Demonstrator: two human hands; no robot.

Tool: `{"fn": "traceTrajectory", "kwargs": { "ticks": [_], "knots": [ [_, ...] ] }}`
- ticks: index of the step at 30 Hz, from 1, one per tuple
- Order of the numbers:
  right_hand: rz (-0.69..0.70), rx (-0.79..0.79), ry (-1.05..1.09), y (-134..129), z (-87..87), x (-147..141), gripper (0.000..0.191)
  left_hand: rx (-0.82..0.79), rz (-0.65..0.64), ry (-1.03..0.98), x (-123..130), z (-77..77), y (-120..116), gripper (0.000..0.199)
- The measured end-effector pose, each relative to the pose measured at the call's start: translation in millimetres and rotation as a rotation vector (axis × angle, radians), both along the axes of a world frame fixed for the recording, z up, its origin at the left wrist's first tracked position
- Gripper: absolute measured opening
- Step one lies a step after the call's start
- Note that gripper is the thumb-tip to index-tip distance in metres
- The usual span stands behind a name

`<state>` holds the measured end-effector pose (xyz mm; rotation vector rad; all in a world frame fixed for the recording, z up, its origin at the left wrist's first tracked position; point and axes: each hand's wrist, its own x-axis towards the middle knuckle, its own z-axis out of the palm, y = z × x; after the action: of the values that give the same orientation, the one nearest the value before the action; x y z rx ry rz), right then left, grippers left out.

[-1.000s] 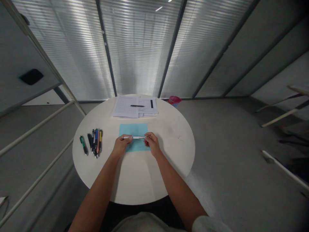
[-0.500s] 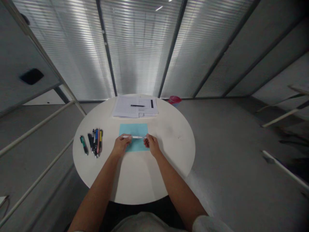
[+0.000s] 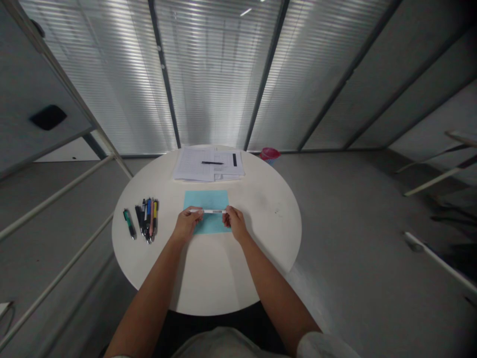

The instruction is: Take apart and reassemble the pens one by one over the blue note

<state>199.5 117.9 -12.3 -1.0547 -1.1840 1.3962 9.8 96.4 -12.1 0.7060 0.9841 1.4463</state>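
Observation:
A white pen (image 3: 213, 212) is held level above a light blue sheet (image 3: 206, 198). My left hand (image 3: 188, 222) pinches its left end, and my right hand (image 3: 235, 222) has its fingers closed on the right end. Both hands are over the side parts of the blue sheet, which lies on the round white table (image 3: 212, 278). The pen's tips are partly hidden by my fingers.
Several pens (image 3: 149, 219) lie in a bunch at the table's left, with a green and black pen (image 3: 129, 223) beside them. Stacked papers (image 3: 194, 166) bear a black pen (image 3: 212, 163) at the back. Behind the table is a red basket (image 3: 270, 153).
The pen had a thin tip and a small gap showing near my right hand; now its white body runs unbroken between my hands. Both hands have hardly moved.

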Motion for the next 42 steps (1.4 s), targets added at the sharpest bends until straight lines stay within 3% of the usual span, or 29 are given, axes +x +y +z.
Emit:
{"fn": "traceTrajectory", "kwargs": {
  "ticks": [5,13,20,28,35,42],
  "knots": [
    [0.013,0.04,0.047,-0.8,1.7,2.1,0.029,-0.015,0.011,0.006,0.1,-0.5,0.3,0.029],
    [0.001,0.029,-0.064,0.3,1.5,-0.4,0.047,-0.005,0.013,0.032,0.5,1.3,-0.1,0.03],
    [0.022,0.021,0.046,-0.9,4.7,1.6,0.03,0.008,0.009,-0.003,-0.2,1.1,-0.6,0.028],
    [0.016,0.083,-0.081,0.5,3.8,0.0,0.041,0.015,0.016,-0.011,0.0,1.1,0.1,0.026],
    [0.031,0.07,0.042,-1.1,6.4,-0.5,0.03,-0.011,0.048,-0.001,1.0,1.9,0.2,0.028],
    [0.051,0.082,-0.004,1.4,2.7,-0.8,0.031,-0.038,0.071,0.01,2.1,2.2,1.0,0.032]
  ]
}}
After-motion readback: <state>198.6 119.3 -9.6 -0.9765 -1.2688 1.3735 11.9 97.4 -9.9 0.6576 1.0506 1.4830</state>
